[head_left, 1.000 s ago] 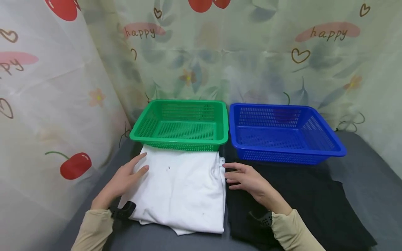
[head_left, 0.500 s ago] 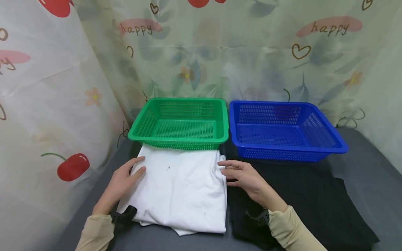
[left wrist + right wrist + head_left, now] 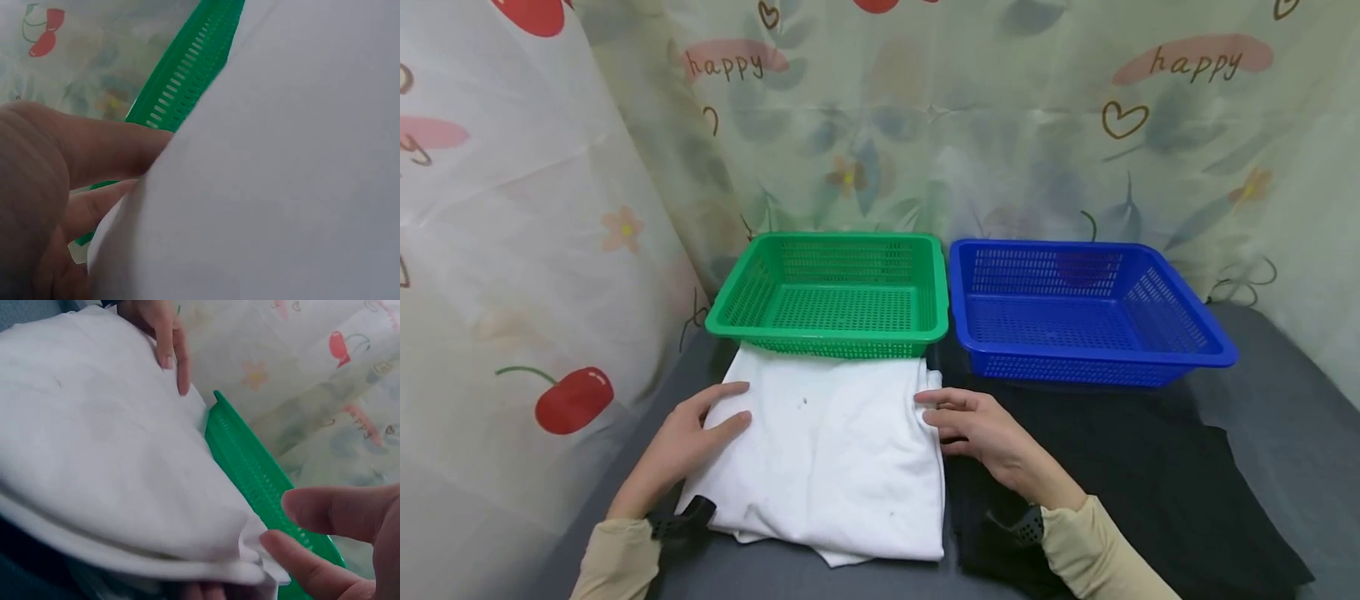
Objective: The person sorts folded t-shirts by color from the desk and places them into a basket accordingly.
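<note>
A folded white garment (image 3: 827, 450) lies flat on the grey table surface, just in front of a green basket (image 3: 827, 336). At its left edge, my left hand (image 3: 681, 437) touches the cloth, with thumb and forefinger spread apart and the other fingers hidden. On the opposite side, my right hand (image 3: 985, 433) has its fingertips at the garment's right edge, beside a small bunched fold. Some fingertips (image 3: 203, 591) show below that edge in the right wrist view. A folded black garment (image 3: 1120, 483) spreads under and to the right of my right forearm.
A blue basket (image 3: 1097, 354) stands right of the green one, behind the black garment. Printed curtains hang at the back and left. The grey table surface (image 3: 760, 575) shows in front of the white garment.
My right hand has shifted slightly left, its fingertips now over the white garment's edge. My left hand has lowered a little along the left edge. The view has tilted slightly.
</note>
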### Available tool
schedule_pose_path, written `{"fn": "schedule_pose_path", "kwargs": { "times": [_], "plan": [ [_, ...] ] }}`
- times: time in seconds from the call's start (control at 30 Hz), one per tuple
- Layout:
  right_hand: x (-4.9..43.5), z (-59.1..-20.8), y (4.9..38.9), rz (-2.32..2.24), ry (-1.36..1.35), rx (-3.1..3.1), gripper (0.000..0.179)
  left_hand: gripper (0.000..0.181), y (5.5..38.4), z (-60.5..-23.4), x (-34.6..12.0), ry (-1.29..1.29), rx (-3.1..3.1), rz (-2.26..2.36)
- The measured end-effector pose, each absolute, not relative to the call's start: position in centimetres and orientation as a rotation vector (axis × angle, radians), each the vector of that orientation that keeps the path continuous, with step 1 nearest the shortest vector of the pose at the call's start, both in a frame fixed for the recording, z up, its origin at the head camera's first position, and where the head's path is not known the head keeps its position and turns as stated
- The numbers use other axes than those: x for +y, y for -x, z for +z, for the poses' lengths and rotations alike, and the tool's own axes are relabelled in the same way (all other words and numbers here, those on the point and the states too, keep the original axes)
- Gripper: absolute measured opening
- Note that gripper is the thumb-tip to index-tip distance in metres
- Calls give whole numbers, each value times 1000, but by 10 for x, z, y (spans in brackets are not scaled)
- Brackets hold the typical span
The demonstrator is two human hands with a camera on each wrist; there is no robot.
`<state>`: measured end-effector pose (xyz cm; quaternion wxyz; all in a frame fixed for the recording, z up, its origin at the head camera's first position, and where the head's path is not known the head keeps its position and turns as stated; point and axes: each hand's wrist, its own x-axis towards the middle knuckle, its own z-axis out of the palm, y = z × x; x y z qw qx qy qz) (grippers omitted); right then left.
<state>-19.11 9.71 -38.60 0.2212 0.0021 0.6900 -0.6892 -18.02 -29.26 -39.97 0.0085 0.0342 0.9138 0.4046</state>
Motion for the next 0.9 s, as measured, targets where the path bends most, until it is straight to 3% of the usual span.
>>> {"fn": "schedule_pose_path", "kwargs": {
  "times": [0.2,0.43,0.7,0.9],
  "plan": [
    [95,-387,190,-1933,40,1777,47,59,181,-405,-295,-188,2690,1356],
    [90,-393,186,-1939,223,1710,74,55,181,-405,-292,-209,2623,1448],
    [78,-406,178,-1836,328,1926,65,64,181,-403,-289,-113,2572,1478],
    [74,-407,178,-1821,259,2073,76,68,182,-406,-290,-67,2586,1504]
  ]
}}
